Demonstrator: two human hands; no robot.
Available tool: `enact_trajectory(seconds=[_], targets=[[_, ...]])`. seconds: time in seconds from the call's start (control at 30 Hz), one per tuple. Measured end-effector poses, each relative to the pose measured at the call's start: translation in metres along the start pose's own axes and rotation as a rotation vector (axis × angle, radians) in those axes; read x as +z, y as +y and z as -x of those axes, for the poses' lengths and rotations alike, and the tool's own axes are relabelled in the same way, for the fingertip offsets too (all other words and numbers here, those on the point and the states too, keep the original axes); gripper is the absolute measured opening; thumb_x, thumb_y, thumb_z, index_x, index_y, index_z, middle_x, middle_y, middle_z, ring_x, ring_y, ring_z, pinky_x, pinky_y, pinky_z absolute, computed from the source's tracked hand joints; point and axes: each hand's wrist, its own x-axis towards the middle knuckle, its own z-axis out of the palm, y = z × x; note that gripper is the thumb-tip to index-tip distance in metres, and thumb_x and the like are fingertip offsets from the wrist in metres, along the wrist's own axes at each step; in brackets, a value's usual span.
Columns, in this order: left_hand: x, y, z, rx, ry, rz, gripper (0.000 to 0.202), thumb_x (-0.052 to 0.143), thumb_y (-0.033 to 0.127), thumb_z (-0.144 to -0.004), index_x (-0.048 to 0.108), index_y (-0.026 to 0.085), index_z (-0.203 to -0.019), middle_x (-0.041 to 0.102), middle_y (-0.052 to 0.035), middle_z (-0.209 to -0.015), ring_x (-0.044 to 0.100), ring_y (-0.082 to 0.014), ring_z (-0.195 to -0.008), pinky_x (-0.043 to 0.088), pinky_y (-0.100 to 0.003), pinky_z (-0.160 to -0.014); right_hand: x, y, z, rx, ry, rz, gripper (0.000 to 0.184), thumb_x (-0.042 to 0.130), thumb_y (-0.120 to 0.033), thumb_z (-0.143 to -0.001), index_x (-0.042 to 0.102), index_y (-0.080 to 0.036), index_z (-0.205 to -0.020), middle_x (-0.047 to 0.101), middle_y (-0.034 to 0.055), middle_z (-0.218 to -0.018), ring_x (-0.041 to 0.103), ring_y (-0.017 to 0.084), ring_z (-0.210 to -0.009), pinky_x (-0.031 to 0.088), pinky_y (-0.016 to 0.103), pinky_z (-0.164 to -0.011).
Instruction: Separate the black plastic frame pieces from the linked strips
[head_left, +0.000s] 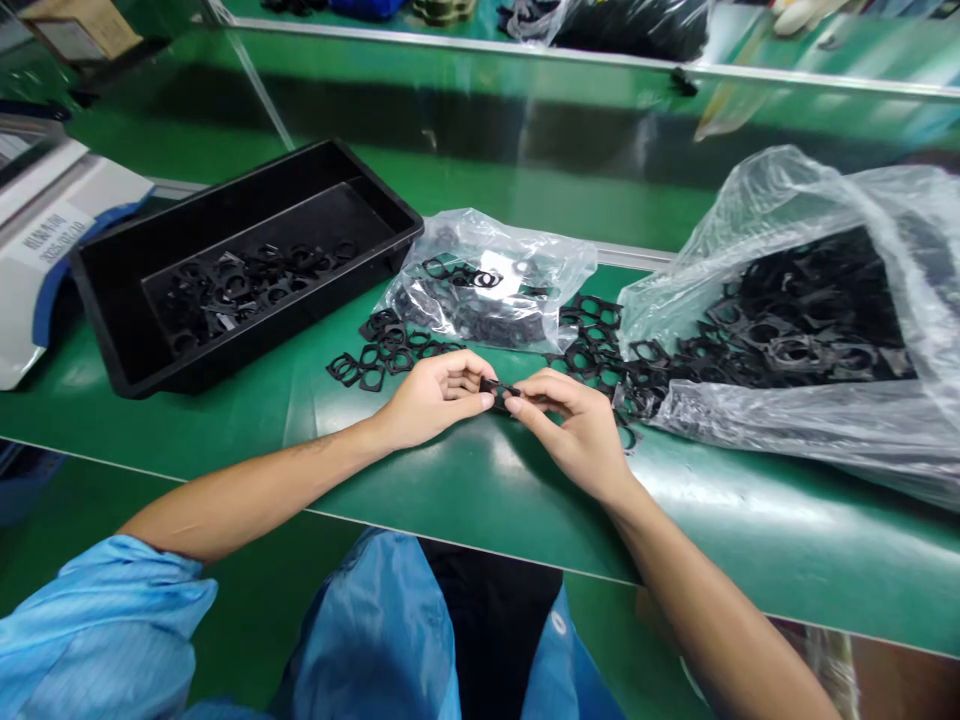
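Observation:
My left hand (439, 397) and my right hand (574, 425) meet over the green table (450, 490), both pinching one small black plastic part (497, 388) between their fingertips. Just beyond the hands, several loose black ring-shaped parts (382, 358) lie scattered on the table. More of the same black parts (596, 340) lie spread to the right of them. A small clear plastic bag (491, 280) with such parts lies behind the hands.
A black tray (135, 360) holding several black parts sits at the left. A large clear bag (810, 310) full of black parts lies at the right. A white machine (37, 250) stands at the far left edge. My blue-clothed legs show below the table's front edge.

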Motion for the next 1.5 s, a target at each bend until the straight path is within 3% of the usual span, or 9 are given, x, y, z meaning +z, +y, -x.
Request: enact_trajectory(seconds=[0.27,0.53,0.8,1.1,1.33,1.5], targets=[[-0.0014,0.0024,-0.0010,-0.084,-0.031,0.143,0.031,0.088,0.028,-0.069,0.067,0.013,-0.086,0.074,-0.0022,-0.080,0.071,-0.0116,-0.072,0.057,-0.023,-0.073,0.0007,-0.0008,0.0006,0.025,0.012,-0.035,0.023,0.071,-0.043,-0.091,0.075,-0.021,-0.086,0.070,0.0049,-0.084,0.065,0.017,-0.076,0.055,0.029,-0.069],[-0.0015,0.0034,0.0001,-0.150,-0.027,0.209,0.041,0.093,0.034,-0.066,0.067,0.013,-0.089,0.070,0.0013,-0.064,0.075,-0.0162,-0.066,0.057,-0.023,-0.066,-0.0010,-0.0017,-0.0035,0.243,-0.099,-0.333,0.038,0.079,-0.056,-0.080,0.074,-0.018,-0.078,0.067,0.0021,-0.076,0.062,0.013,-0.064,0.054,0.027,-0.065],[-0.0048,-0.0018,-0.0025,-0.101,-0.022,0.131,0.037,0.092,0.034,-0.066,0.072,0.013,-0.089,0.073,-0.0002,-0.072,0.073,-0.0132,-0.068,0.058,-0.024,-0.071,-0.0022,-0.0024,-0.0025,0.190,-0.084,-0.262,0.038,0.076,-0.055,-0.083,0.072,-0.019,-0.072,0.061,0.0006,-0.072,0.059,0.012,-0.064,0.051,0.026,-0.063],[-0.0039,0.0031,-0.0030,-0.185,-0.063,0.243,0.041,0.094,0.035,-0.064,0.074,0.012,-0.090,0.076,-0.0033,-0.073,0.078,-0.0189,-0.070,0.062,-0.029,-0.074,-0.0007,-0.0040,-0.0023,0.207,-0.058,-0.238,0.040,0.075,-0.057,-0.083,0.070,-0.019,-0.074,0.063,0.0013,-0.073,0.061,0.013,-0.063,0.054,0.027,-0.063],[-0.0050,0.0034,-0.0031,-0.255,-0.047,0.204,0.038,0.096,0.033,-0.059,0.079,0.012,-0.086,0.079,-0.0058,-0.079,0.076,-0.0171,-0.074,0.061,-0.027,-0.077,0.0000,-0.0026,0.0006,0.098,-0.007,-0.025,0.029,0.070,-0.042,-0.091,0.073,-0.019,-0.073,0.065,0.0024,-0.069,0.059,0.014,-0.063,0.050,0.026,-0.062],[-0.0092,0.0056,-0.0043,-0.301,-0.097,0.168,0.038,0.097,0.029,-0.056,0.078,0.011,-0.085,0.079,-0.0059,-0.084,0.074,-0.0153,-0.076,0.060,-0.028,-0.079,-0.0010,-0.0027,-0.0013,0.197,-0.016,-0.129,0.035,0.075,-0.052,-0.084,0.075,-0.018,-0.073,0.067,0.0025,-0.067,0.061,0.014,-0.059,0.053,0.028,-0.062]])
